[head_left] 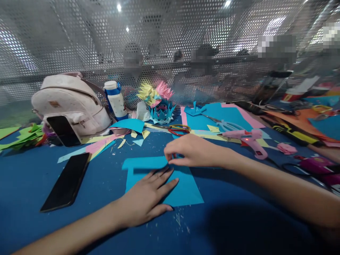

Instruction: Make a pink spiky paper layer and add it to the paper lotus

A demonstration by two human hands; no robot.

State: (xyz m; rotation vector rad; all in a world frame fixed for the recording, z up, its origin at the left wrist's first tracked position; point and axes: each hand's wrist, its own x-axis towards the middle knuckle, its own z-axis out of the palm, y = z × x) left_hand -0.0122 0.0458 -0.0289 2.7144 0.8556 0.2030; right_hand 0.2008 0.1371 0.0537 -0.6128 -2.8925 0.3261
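A sheet of blue paper [183, 187] lies on the dark blue table in front of me, its far edge bent up and over in a strip. My left hand [151, 196] rests flat on the sheet with fingers spread, pressing it down. Above the far edge, my right hand [191, 152] pinches the bent strip between thumb and fingers. Just beyond the right hand are scissors with red and yellow handles [179, 129]. Small yellow paper scraps [134, 134] lie to the left of them.
A black phone [66, 182] lies at left, near a pale backpack [71, 102] and a white bottle [115, 101]. Folded paper flowers [162, 111] stand at the back. A pink glue gun [248, 138] with a cord and light-blue-handled scissors [231, 125] lie at right.
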